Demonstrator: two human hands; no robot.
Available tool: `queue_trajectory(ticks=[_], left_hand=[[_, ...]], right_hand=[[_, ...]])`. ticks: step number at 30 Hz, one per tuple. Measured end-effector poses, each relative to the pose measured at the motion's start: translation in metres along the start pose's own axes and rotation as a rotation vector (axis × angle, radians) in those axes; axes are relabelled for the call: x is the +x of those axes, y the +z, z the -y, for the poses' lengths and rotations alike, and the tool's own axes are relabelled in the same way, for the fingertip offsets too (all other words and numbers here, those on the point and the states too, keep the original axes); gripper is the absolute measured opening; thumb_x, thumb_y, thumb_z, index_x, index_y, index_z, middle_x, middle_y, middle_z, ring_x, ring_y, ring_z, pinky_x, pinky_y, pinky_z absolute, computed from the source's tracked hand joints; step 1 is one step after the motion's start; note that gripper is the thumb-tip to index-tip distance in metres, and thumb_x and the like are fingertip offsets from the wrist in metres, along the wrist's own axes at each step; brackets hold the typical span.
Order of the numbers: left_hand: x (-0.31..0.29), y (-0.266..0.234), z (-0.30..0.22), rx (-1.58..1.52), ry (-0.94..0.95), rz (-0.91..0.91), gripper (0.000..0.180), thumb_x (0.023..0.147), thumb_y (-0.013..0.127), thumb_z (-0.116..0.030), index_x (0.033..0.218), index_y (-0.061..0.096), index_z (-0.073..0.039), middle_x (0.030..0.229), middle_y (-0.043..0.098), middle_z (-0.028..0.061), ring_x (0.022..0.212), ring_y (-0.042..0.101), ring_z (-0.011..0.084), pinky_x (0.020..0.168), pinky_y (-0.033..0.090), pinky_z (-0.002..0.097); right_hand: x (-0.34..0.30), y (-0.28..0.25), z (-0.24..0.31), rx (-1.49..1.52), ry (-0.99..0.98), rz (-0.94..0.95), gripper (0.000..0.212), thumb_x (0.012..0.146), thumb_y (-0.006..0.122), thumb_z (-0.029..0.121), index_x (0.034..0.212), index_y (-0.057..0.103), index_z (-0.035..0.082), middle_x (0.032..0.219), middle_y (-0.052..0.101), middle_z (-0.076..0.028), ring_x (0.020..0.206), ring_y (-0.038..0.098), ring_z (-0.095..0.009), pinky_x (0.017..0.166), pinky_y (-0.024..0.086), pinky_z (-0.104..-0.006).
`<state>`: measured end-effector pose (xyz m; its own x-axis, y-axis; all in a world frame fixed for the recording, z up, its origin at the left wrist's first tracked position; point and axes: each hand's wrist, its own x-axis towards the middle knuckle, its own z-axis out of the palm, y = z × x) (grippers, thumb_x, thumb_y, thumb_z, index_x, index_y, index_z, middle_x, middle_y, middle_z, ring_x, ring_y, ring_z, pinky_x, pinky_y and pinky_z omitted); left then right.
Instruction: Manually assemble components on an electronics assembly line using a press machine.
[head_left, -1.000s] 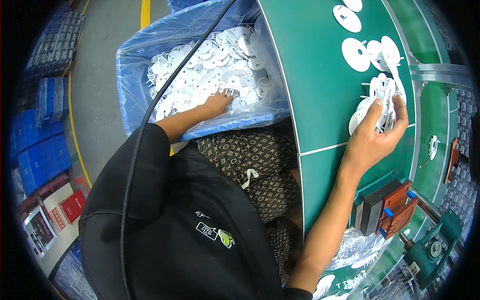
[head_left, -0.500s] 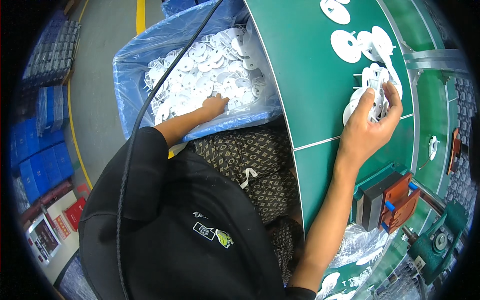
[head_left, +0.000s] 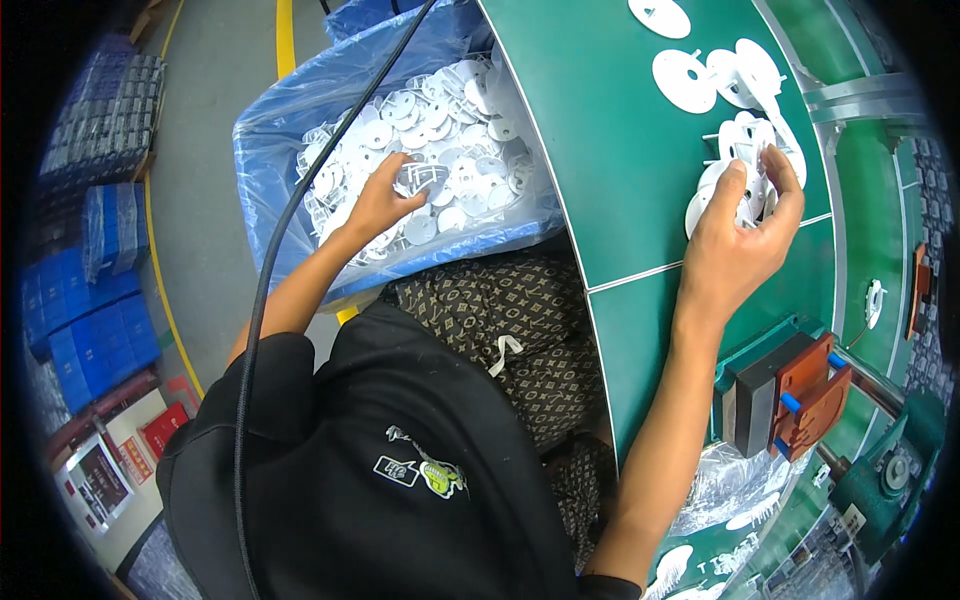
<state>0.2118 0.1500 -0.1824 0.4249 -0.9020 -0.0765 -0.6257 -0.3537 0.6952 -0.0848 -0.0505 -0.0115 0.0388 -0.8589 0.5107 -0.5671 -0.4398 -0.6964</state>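
Observation:
My left hand [head_left: 382, 202] pinches a white plastic disc part with thin prongs [head_left: 424, 180] over the bin. Beneath it, a blue plastic-lined bin [head_left: 262, 185] holds a heap of similar white disc parts [head_left: 400, 105]. On the green table, my right hand [head_left: 745, 235] curls its thumb and fingers around white plastic parts [head_left: 748, 190] in a small cluster. The palm hides some of that cluster. Loose white discs [head_left: 684, 82] lie just beyond it.
A brown-and-black block fixture [head_left: 775, 395] stands right of my right forearm, beside a green machine [head_left: 890, 475]. A black cable [head_left: 290, 215] hangs across the view. Metal rails edge the table's right side. Blue boxes [head_left: 100, 340] stand on the floor at left.
My left hand has risen out of the heap and moved left with a white disc part between its fingers. The right hand stays at its cluster. The view has shifted slightly.

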Motion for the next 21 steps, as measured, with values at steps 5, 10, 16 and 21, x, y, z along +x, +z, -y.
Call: queue_trajectory(ticks=[5, 10, 16, 21], left_hand=[[-0.007, -0.023, -0.08, -0.332, -0.023, 0.052, 0.04, 0.078, 0.079, -0.012, 0.109, 0.057, -0.002, 0.098, 0.066, 0.0091, 0.088, 0.064, 0.0105, 0.075, 0.054, 0.0264], [-0.015, -0.037, -0.131, -0.479, -0.003, 0.037, 0.041, 0.075, 0.08, -0.005, 0.11, 0.057, -0.003, 0.11, 0.066, 0.0112, 0.095, 0.065, 0.0124, 0.081, 0.054, 0.027], [-0.018, -0.058, -0.154, -0.073, 0.682, -0.262, 0.055, 0.068, 0.083, 0.0, 0.116, 0.056, -0.005, 0.133, 0.056, 0.0226, 0.115, 0.064, 0.0338, 0.095, 0.052, 0.0374], [0.006, -0.042, -0.2, -0.245, 0.94, -0.317, 0.068, 0.061, 0.089, -0.004, 0.119, 0.054, -0.01, 0.131, 0.058, 0.0258, 0.12, 0.061, 0.0406, 0.098, 0.05, 0.0443]], right_hand=[[0.0, 0.0, -0.001, 0.026, 0.004, -0.013, 0.038, 0.09, 0.065, 0.017, 0.122, 0.059, 0.0, 0.119, 0.061, -0.018, 0.113, 0.057, -0.032, 0.1, 0.042, -0.043], [0.0, 0.001, -0.006, 0.021, -0.023, -0.013, 0.038, 0.088, 0.065, 0.013, 0.121, 0.058, -0.002, 0.115, 0.061, -0.018, 0.111, 0.057, -0.034, 0.098, 0.042, -0.0444], [0.001, 0.002, -0.006, 0.037, -0.023, -0.024, 0.037, 0.086, 0.066, 0.013, 0.12, 0.058, -0.002, 0.113, 0.061, -0.018, 0.11, 0.055, -0.035, 0.099, 0.04, -0.0458], [0.001, 0.001, -0.005, 0.031, -0.051, -0.036, 0.034, 0.09, 0.062, 0.016, 0.119, 0.058, -0.001, 0.113, 0.061, -0.018, 0.11, 0.055, -0.035, 0.1, 0.039, -0.0456]])
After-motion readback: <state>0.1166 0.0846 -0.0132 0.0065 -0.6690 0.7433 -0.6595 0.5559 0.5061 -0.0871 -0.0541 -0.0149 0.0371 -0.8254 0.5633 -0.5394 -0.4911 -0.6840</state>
